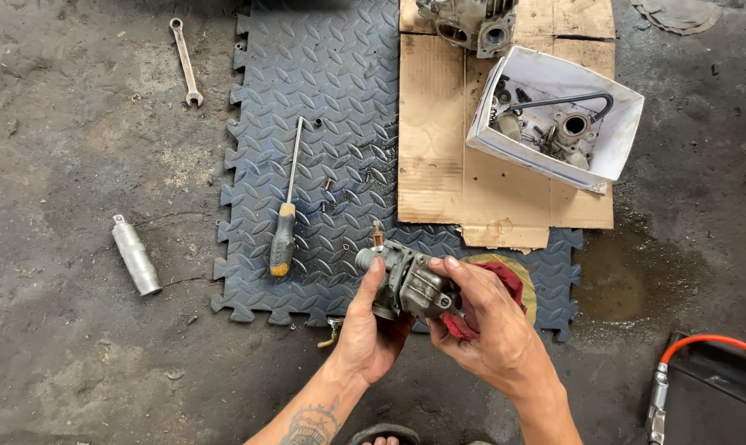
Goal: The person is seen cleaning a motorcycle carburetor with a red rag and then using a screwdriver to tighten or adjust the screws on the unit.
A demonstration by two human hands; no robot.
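Note:
I hold a grey metal carburetor (406, 282) above the front edge of a dark diamond-plate foam mat (340, 99). My left hand (371, 330) cups it from below, thumb up along its left side. My right hand (484, 317) grips its right side, and a red rag (492, 288) is bunched under that hand. A long screwdriver (286, 214) with a yellow-and-black handle lies on the mat to the left of the carburetor.
A flat cardboard sheet (439, 156) carries a white box (616, 136) of small engine parts and a metal engine part (472, 23). A wrench (185, 62) and a silver cylinder (136, 255) lie on the concrete at left. An orange hose (703, 339) sits at lower right.

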